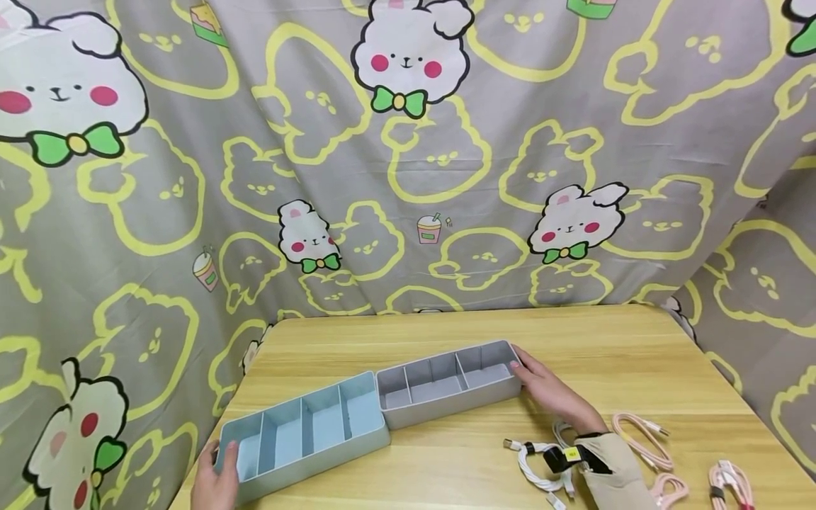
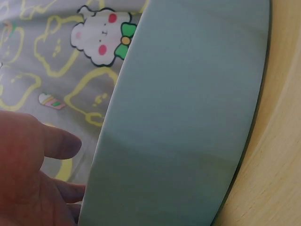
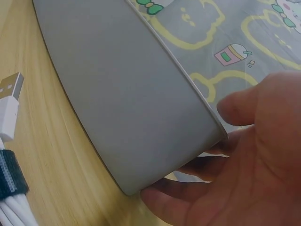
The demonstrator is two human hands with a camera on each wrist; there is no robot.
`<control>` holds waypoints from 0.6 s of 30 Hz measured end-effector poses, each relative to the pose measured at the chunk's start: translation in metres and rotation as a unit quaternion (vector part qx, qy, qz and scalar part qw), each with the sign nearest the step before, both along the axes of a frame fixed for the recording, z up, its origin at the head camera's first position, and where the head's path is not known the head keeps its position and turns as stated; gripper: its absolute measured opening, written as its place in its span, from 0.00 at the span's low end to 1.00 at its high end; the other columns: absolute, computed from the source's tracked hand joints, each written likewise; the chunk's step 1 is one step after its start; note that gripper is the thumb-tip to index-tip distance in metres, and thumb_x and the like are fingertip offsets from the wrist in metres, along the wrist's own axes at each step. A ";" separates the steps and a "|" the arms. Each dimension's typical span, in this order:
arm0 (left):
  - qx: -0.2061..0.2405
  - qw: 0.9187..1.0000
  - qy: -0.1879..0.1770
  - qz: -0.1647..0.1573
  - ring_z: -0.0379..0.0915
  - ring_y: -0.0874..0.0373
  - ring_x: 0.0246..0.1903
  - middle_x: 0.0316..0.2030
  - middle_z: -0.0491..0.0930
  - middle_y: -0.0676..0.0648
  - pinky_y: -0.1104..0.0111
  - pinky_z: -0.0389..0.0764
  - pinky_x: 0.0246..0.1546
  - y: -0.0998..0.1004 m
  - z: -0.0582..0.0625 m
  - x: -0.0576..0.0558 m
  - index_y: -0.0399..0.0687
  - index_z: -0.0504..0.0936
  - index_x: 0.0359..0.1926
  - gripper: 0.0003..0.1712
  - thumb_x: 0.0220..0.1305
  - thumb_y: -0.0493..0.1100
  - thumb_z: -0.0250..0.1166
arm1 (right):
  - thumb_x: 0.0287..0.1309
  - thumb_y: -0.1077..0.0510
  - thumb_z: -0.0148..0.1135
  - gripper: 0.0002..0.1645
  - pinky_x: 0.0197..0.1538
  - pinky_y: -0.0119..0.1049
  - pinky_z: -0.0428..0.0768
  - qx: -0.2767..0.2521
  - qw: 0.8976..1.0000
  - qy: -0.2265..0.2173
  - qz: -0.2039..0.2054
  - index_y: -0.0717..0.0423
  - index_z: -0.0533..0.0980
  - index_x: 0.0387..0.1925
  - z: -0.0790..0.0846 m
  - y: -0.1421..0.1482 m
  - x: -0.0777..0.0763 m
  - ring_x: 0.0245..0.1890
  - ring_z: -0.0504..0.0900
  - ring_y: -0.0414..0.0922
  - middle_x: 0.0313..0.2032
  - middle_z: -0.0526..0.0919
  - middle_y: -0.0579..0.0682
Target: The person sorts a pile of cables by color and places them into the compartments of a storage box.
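Note:
A light-blue divided storage box (image 1: 312,453) lies at a slant on the wooden table, its compartments bare inside. My left hand (image 1: 215,482) grips its left end, thumb over the rim; in the left wrist view the box's long side wall (image 2: 178,113) fills the middle. End to end with it, the grey divided storage box (image 1: 455,404) meets the blue one's right corner. At the grey box's far right end, my right hand (image 1: 551,389) holds the end wall with the thumb at the rim and the fingers (image 3: 174,202) along the outside.
White bundled cables (image 1: 532,471) lie under and beside my right forearm. Pink cables (image 1: 644,443) and another bundled pink cable (image 1: 729,485) lie at the table's front right. A patterned grey curtain (image 1: 408,170) hangs behind the table (image 1: 446,326) and at both sides.

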State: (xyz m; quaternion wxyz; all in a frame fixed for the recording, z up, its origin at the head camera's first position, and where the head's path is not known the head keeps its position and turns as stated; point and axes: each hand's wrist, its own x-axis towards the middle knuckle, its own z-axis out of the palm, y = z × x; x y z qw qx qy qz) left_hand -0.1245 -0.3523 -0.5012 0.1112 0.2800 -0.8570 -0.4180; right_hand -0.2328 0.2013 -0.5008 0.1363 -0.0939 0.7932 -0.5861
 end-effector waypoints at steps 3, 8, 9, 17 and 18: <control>-0.002 1.000 -0.006 0.003 0.54 0.21 0.70 0.71 0.57 0.19 0.35 0.58 0.72 -0.001 0.000 0.000 0.28 0.54 0.76 0.37 0.81 0.54 0.40 | 0.85 0.55 0.32 0.37 0.78 0.66 0.57 -0.021 1.000 -0.006 0.004 0.62 0.36 0.83 0.000 0.000 -0.001 0.81 0.41 0.68 0.82 0.36 0.68; -0.016 1.000 -0.018 -0.011 0.53 0.20 0.70 0.71 0.57 0.18 0.34 0.58 0.72 -0.003 0.000 0.000 0.26 0.54 0.76 0.36 0.82 0.51 0.39 | 0.84 0.57 0.31 0.36 0.78 0.66 0.59 -0.031 0.999 -0.010 0.008 0.61 0.36 0.83 -0.001 0.001 -0.001 0.81 0.44 0.68 0.82 0.36 0.69; -0.019 1.000 -0.019 -0.012 0.53 0.19 0.70 0.71 0.56 0.17 0.34 0.58 0.73 -0.003 0.000 0.000 0.26 0.54 0.76 0.36 0.81 0.51 0.39 | 0.84 0.58 0.31 0.36 0.78 0.66 0.59 -0.032 0.999 -0.011 0.008 0.61 0.36 0.83 -0.001 0.001 -0.001 0.81 0.44 0.69 0.82 0.36 0.69; -0.029 0.999 -0.006 -0.028 0.51 0.18 0.71 0.71 0.55 0.16 0.33 0.56 0.73 -0.004 -0.002 0.001 0.26 0.54 0.76 0.35 0.81 0.49 0.41 | 0.84 0.58 0.31 0.35 0.78 0.66 0.58 -0.032 0.999 -0.014 0.005 0.61 0.36 0.83 0.001 -0.001 0.001 0.81 0.43 0.69 0.82 0.36 0.69; -0.029 0.999 -0.008 -0.033 0.51 0.18 0.71 0.71 0.55 0.15 0.33 0.56 0.73 -0.004 -0.001 0.001 0.26 0.53 0.77 0.36 0.81 0.49 0.41 | 0.84 0.59 0.31 0.35 0.78 0.67 0.58 -0.030 0.999 -0.014 0.004 0.61 0.36 0.83 0.001 -0.001 0.001 0.81 0.42 0.69 0.82 0.36 0.70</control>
